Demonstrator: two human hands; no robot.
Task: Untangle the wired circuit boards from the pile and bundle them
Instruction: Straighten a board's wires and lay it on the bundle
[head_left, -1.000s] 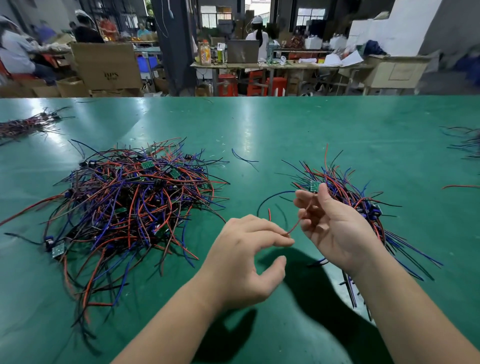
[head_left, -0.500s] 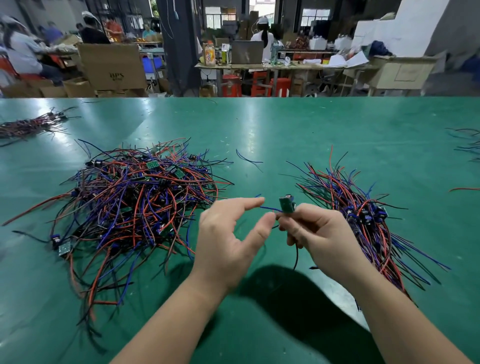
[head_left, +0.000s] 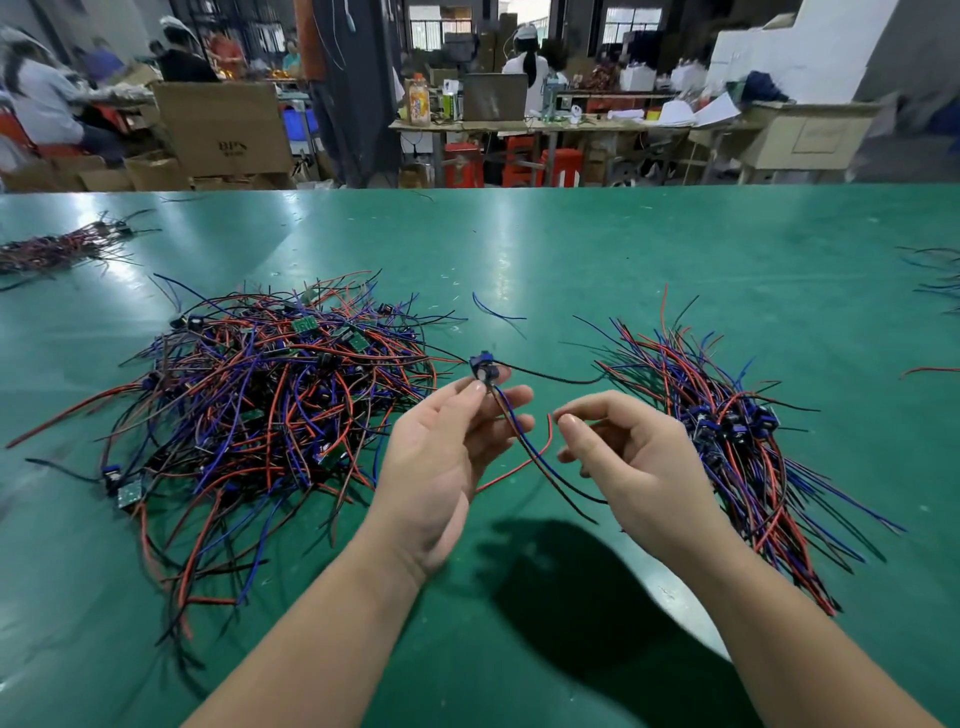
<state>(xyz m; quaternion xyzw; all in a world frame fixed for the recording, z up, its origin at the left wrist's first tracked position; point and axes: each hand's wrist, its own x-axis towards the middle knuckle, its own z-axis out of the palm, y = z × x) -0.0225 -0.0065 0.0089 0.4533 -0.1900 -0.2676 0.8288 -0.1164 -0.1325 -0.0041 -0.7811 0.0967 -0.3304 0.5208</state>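
My left hand (head_left: 441, 467) pinches a small wired circuit board (head_left: 483, 370) with a blue part, held up between the two heaps. Its red, blue and black wires (head_left: 524, 452) hang down toward the table, and one black lead trails to the right. My right hand (head_left: 628, 457) hovers just right of it with loosely curled fingers, its fingertips beside the tip of the red wire, gripping nothing that I can see. The tangled pile (head_left: 260, 415) of boards and wires lies to the left. A sorted bundle (head_left: 732, 436) lies to the right, partly behind my right hand.
The green table (head_left: 519, 249) stretches far ahead. A loose blue wire (head_left: 496, 312) lies behind the hands. Another wire bunch (head_left: 57, 249) sits at far left and stray wires (head_left: 935, 275) at the right edge. People work at benches beyond the table.
The circuit board passed from my right hand to my left hand. My right hand let go and moved slightly right. The board's wires now hang between the hands.
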